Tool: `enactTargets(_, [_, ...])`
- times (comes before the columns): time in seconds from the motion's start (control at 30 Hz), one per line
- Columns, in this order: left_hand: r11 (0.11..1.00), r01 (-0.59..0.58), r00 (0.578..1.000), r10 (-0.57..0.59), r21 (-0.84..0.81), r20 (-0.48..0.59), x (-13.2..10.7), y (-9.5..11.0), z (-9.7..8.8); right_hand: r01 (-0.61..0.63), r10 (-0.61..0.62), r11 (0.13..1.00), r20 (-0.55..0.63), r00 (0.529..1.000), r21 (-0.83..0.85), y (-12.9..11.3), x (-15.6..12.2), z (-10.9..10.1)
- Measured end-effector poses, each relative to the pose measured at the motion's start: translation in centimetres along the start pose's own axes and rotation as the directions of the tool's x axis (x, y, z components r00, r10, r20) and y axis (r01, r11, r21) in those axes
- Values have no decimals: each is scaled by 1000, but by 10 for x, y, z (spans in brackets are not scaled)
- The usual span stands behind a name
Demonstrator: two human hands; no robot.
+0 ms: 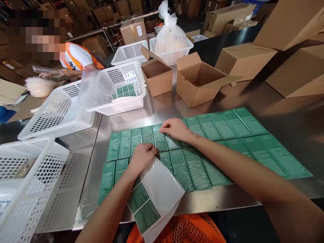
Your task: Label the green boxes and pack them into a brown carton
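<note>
Two rows of green boxes (pixel 219 125) in clear film lie side by side on the steel table. Those at the left end carry green labels with dense print; the faces farther right look plainer. My left hand (pixel 143 157) is closed on a white-backed label sheet (pixel 165 185), which hangs over the table's front edge with several green labels on it. Over the back row, my right hand (pixel 176 128) has its thumb and fingers pinched together at the upper part of a printed box (pixel 160 140). Whatever lies between those fingertips is too small to make out.
A white basket (pixel 121 104) holding label sheets stands behind the boxes, with more baskets (pixel 55 125) at left. Open cartons (pixel 158 82) stand at the back, larger ones (pixel 244 62) at right. Across the table a person in an orange vest (pixel 73 55) holds a clear plastic piece.
</note>
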State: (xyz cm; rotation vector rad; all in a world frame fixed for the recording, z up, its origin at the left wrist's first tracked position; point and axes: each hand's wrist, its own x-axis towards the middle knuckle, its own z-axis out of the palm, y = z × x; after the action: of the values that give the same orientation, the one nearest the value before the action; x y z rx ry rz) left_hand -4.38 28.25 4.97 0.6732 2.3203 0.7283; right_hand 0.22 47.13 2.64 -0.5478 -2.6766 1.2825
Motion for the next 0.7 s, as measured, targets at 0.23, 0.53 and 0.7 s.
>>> enactTargets(0.23, [998, 43, 999, -44, 50, 5, 4, 2, 1, 19, -21, 998, -21, 1000, -52, -1, -1, 2])
enactTargets(0.53, [996, -30, 998, 35, 85, -56, 5, 3, 1, 22, -45, 990, -164, 985, -143, -1, -6, 11])
enactTargets(0.7, [999, -30, 932, 20, -22, -362, -25, -14, -21, -30, -9, 964, -145, 989, -265, -8, -12, 12])
